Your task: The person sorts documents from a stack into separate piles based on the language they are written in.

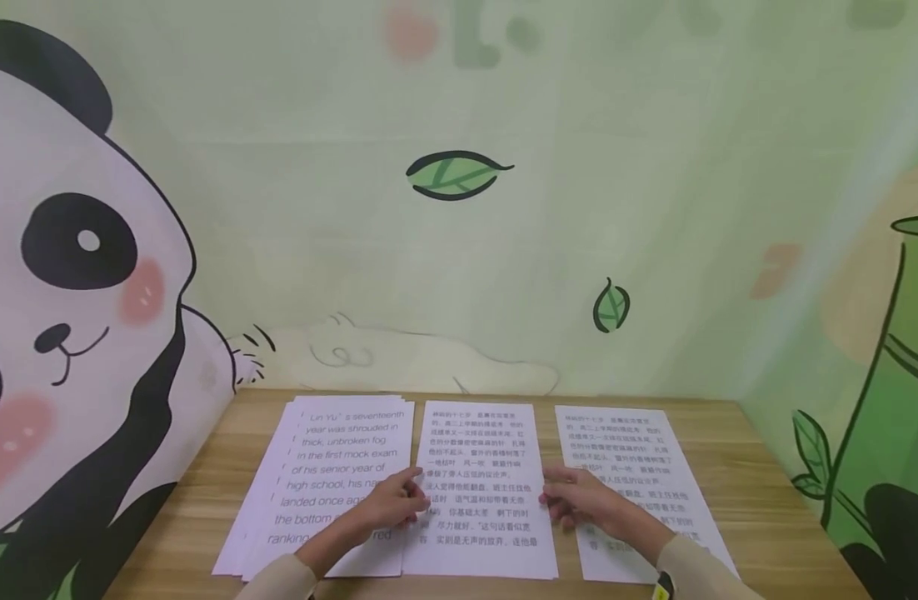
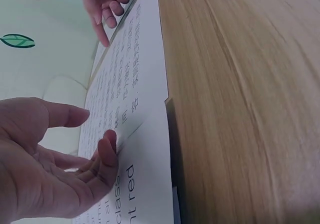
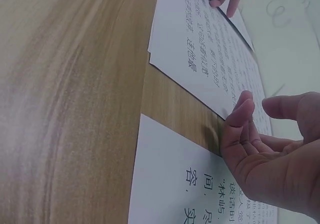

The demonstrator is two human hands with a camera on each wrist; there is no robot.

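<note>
Three piles of printed sheets lie side by side on the wooden table. My left hand point(image 1: 391, 505) is over the gap between the English-text pile point(image 1: 331, 467) and the middle pile of Chinese-text sheets point(image 1: 481, 500). Its fingers are loosely bent, and the thumb stands apart with nothing pinched, as the left wrist view shows. On the other side, my right hand point(image 1: 582, 497) hovers at the middle pile's right edge, partly covering the right pile of Chinese-text sheets point(image 1: 616, 429). Its fingers point(image 3: 240, 116) curve loosely beside the middle pile's edge, holding nothing.
The wood-grain table point(image 1: 751, 467) extends to the right of the piles and in front of them. Behind it hangs a pale green backdrop point(image 1: 339, 225) with a large panda point(image 1: 84, 233), leaves and bamboo printed on it. The English-text sheets are slightly fanned out at the left.
</note>
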